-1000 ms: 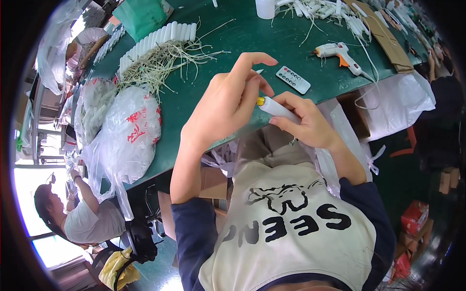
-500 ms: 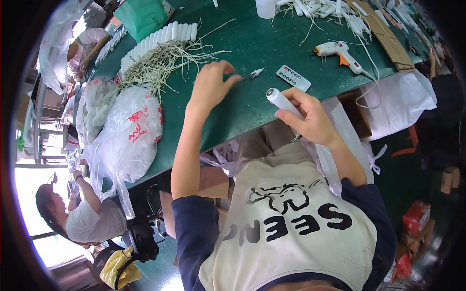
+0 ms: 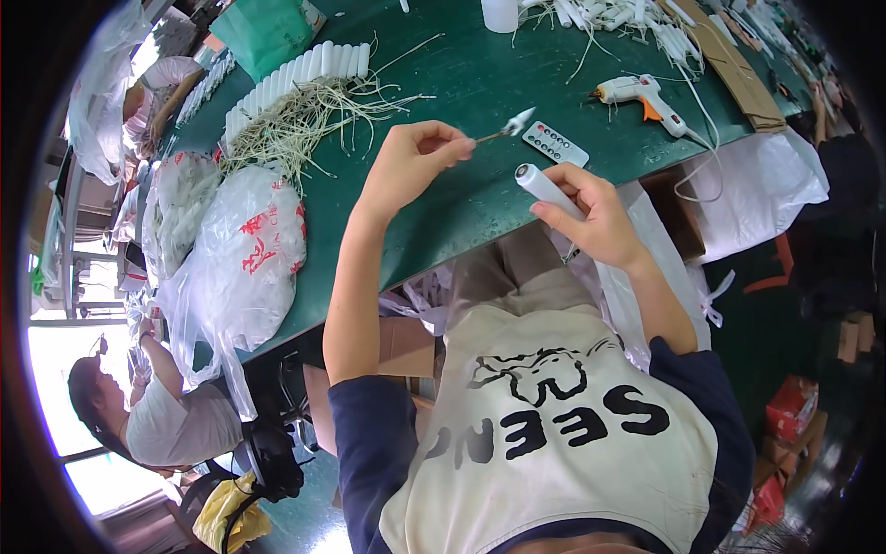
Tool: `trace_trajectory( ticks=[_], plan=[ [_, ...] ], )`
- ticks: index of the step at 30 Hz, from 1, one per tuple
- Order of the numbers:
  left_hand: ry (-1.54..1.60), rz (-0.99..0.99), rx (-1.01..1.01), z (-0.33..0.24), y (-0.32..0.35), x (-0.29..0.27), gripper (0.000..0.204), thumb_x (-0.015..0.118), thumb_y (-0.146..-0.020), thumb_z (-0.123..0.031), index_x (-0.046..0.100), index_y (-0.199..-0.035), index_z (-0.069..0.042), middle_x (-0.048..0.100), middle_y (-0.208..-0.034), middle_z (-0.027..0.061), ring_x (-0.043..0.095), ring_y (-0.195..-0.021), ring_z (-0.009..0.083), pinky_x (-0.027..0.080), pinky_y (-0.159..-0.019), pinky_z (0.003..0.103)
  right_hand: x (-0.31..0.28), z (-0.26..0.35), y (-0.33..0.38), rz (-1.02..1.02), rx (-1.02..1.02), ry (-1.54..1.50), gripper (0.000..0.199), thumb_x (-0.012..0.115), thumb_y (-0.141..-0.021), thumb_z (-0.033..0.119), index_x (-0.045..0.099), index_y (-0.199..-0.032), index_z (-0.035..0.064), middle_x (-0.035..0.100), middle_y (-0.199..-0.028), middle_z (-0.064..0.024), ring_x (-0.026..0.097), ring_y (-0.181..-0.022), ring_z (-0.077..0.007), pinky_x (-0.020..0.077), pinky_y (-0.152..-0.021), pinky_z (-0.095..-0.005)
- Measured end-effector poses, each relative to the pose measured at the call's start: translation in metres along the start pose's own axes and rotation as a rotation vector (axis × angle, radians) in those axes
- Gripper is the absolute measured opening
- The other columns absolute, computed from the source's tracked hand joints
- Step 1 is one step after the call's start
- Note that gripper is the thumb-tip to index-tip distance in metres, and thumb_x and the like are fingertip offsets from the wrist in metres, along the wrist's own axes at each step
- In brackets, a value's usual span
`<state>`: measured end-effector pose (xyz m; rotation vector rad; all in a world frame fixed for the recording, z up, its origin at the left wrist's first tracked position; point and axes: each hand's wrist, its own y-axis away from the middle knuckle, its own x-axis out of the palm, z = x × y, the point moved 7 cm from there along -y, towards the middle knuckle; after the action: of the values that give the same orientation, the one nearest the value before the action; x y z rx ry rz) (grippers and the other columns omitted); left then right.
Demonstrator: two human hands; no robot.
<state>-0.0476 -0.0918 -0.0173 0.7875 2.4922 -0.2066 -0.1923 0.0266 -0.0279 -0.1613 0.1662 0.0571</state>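
Note:
Between the thumb and fingertips of my left hand [image 3: 413, 166] is a thin wire-like stem with a small white pointed tip [image 3: 520, 120], shaped like a candle flame. It is raised over the green table, apart from the tube. My right hand [image 3: 598, 218] is wrapped round a white cylindrical tube [image 3: 551, 192], which looks like a candle body. The tube tilts up to the left, and a round dark fitting shows at its upper end. A small bit of wire hangs below my right hand. Just beyond the tube lies a white remote control [image 3: 556, 145] with dark buttons and a red one.
A white glue gun [image 3: 646, 100] with an orange trigger and a cord lies to the right. At the left are a row of white tubes with tangled wires [image 3: 300, 88] and stuffed plastic bags [image 3: 249, 254]. More white tubes [image 3: 637, 23] lie at the back. Other people sit nearby.
My left hand has picked up the pointed piece from the table, closing on its stem and lifting it. My right hand has shifted slightly right with the tube.

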Motion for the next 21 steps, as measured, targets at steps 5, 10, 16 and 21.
trace_trajectory(
  ticks=[5,10,16,21],
  plan=[
    [0.646,0.172,-0.181,-0.014,0.021,0.029,0.019,0.06,-0.081,-0.022,0.058,-0.078,-0.003,0.057,-0.073,0.0003,0.051,-0.065,0.0078,0.043,-0.061,0.02,-0.003,0.001,0.0,-0.039,-0.028,-0.038,0.023,0.061,-0.077,0.005,0.052,-0.098,0.0004,0.056,-0.08,-0.0015,0.05,-0.071,-0.0046,0.0409,-0.061,-0.0188],
    [0.783,0.321,-0.254,-0.021,0.031,0.048,0.02,0.059,-0.082,-0.023,0.055,-0.074,-0.005,0.053,-0.069,-0.0008,0.049,-0.064,0.0071,0.043,-0.062,0.02,-0.002,0.009,0.0,-0.039,-0.071,0.003,0.024,0.061,-0.076,0.004,0.052,-0.098,-0.0003,0.057,-0.081,-0.0021,0.051,-0.072,-0.0057,0.0415,-0.064,-0.0199],
    [0.787,0.389,-0.27,-0.024,0.031,0.053,0.019,0.058,-0.082,-0.021,0.054,-0.074,-0.005,0.052,-0.068,-0.0007,0.048,-0.063,0.0074,0.042,-0.063,0.022,-0.004,0.008,0.001,-0.036,-0.112,0.03,0.025,0.061,-0.075,0.002,0.053,-0.098,-0.0008,0.058,-0.081,-0.0048,0.054,-0.073,-0.0084,0.043,-0.065,-0.0212],
    [0.805,0.527,-0.265,-0.023,0.035,0.059,0.018,0.059,-0.081,-0.021,0.053,-0.075,-0.005,0.053,-0.068,-0.0001,0.049,-0.064,0.0076,0.043,-0.063,0.021,-0.002,0.009,0.002,-0.032,-0.124,0.038,0.022,0.063,-0.073,0.001,0.053,-0.092,-0.0003,0.058,-0.081,-0.0049,0.055,-0.074,-0.009,0.0438,-0.066,-0.0217]
  ],
)
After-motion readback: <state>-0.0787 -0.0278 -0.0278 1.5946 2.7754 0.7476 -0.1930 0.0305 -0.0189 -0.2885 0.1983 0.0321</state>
